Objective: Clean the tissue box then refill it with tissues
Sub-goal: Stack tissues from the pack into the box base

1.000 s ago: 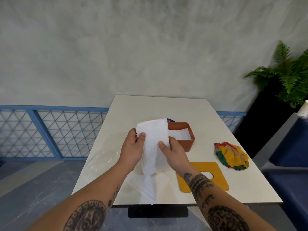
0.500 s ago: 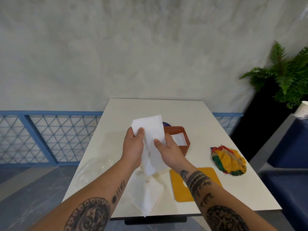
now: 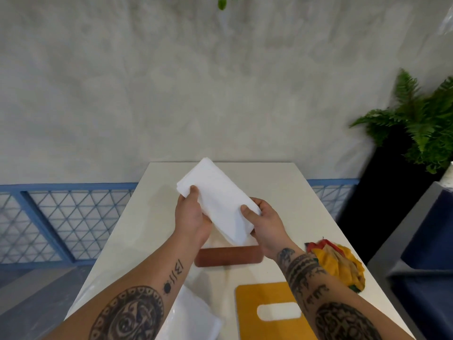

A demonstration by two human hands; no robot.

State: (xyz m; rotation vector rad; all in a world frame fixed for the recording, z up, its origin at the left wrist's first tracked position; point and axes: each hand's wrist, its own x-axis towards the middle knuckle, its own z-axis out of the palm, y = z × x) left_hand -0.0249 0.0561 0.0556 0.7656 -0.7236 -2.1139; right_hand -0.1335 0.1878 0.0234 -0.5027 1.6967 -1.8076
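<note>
To keep the tissue stack square for loading, grips it at both ends with left hand and right hand, poised over the open tissue box, with lid parked aside.

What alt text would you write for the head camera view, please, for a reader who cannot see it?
A left hand and a right hand grip a folded stack of white tissues above a brown tissue box on a white table. A yellow slotted lid lies nearer the person, with a multicoloured cloth to its right.
</note>
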